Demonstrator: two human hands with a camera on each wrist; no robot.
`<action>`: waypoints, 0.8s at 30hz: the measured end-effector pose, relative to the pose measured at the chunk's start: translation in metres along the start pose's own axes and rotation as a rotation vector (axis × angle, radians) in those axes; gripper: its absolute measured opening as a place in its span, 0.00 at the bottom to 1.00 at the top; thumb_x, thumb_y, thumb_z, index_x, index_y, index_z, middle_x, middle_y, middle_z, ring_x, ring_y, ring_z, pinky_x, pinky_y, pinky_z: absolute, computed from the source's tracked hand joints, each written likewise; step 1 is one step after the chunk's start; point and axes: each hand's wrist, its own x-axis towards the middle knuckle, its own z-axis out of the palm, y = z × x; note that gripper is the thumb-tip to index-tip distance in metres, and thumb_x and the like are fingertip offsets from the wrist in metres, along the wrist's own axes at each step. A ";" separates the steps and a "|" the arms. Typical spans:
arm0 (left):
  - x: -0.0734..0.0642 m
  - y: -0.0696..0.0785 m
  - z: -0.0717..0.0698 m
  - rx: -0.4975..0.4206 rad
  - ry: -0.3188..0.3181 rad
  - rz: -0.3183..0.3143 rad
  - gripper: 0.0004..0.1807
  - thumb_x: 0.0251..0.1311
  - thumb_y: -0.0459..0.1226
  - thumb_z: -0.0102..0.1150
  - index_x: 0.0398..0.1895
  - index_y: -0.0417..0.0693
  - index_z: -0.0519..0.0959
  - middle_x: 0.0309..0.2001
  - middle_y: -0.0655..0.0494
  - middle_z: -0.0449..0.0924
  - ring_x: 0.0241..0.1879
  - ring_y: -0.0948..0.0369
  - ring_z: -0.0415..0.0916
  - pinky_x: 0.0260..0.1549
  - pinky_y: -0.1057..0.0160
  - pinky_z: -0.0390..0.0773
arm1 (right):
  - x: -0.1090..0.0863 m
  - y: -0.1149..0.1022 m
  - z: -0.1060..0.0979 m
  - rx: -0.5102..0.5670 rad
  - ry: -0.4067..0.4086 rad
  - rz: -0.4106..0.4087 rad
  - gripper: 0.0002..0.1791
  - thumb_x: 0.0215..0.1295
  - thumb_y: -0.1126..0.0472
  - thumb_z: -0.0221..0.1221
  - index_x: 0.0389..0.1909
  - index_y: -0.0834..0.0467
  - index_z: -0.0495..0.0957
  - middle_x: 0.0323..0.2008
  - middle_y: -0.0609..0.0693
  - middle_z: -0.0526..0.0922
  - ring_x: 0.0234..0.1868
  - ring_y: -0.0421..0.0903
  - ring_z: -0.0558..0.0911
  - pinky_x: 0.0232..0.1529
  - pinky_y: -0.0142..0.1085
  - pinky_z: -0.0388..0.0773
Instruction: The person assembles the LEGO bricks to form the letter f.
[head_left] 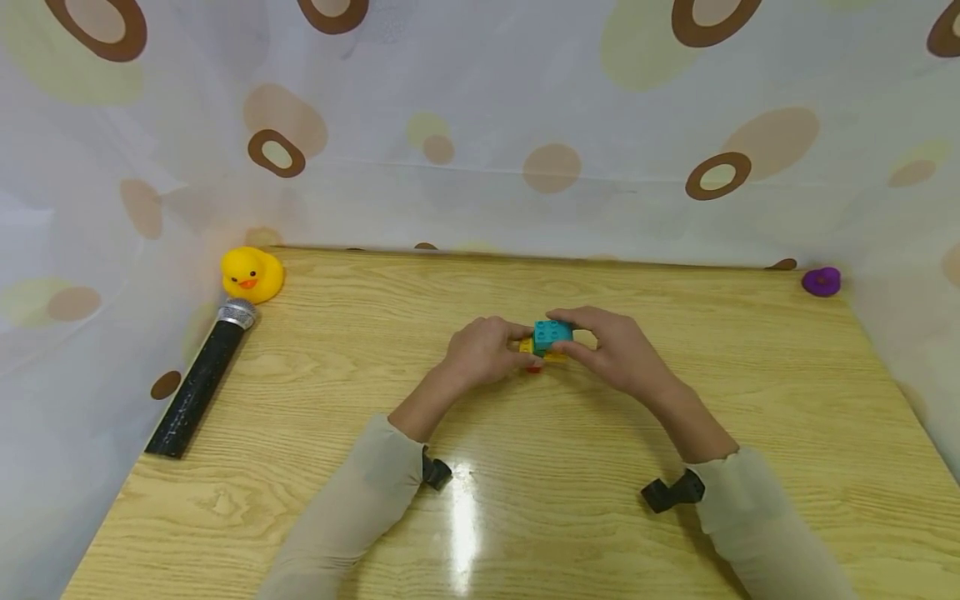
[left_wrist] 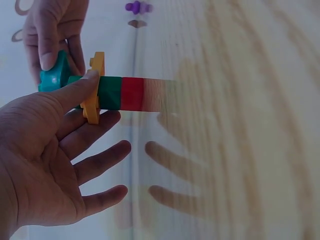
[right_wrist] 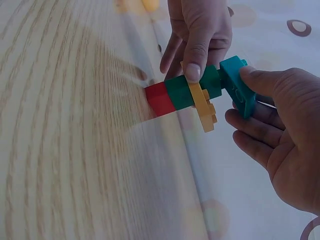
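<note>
A small tower of toy building bricks stands on the table, with a red brick (right_wrist: 159, 99) at its foot and a green brick (right_wrist: 179, 93) on that. A long yellow brick (right_wrist: 204, 111) lies crosswise above, and another green brick (right_wrist: 212, 83) tops it. My left hand (head_left: 486, 354) pinches the tower around the yellow brick between thumb and index finger; its other fingers (left_wrist: 102, 162) are spread. Between thumb and fingers, my right hand (head_left: 618, 350) holds a teal brick (head_left: 551, 332), tilted right at the top of the upper green brick.
On the left, a black microphone (head_left: 201, 387) with a silver head lies on the wooden table (head_left: 547, 517), beside a yellow rubber duck (head_left: 252, 275). A small purple toy (head_left: 822, 282) sits at the far right corner. Patterned white sheeting (head_left: 480, 125) surrounds the back and sides.
</note>
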 end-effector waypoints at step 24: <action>0.001 0.000 0.000 -0.023 -0.010 -0.009 0.31 0.64 0.56 0.65 0.69 0.60 0.76 0.55 0.57 0.86 0.24 0.64 0.72 0.20 0.67 0.66 | 0.005 -0.001 0.000 -0.053 -0.053 0.020 0.22 0.69 0.56 0.65 0.63 0.55 0.80 0.57 0.55 0.85 0.56 0.54 0.84 0.52 0.53 0.81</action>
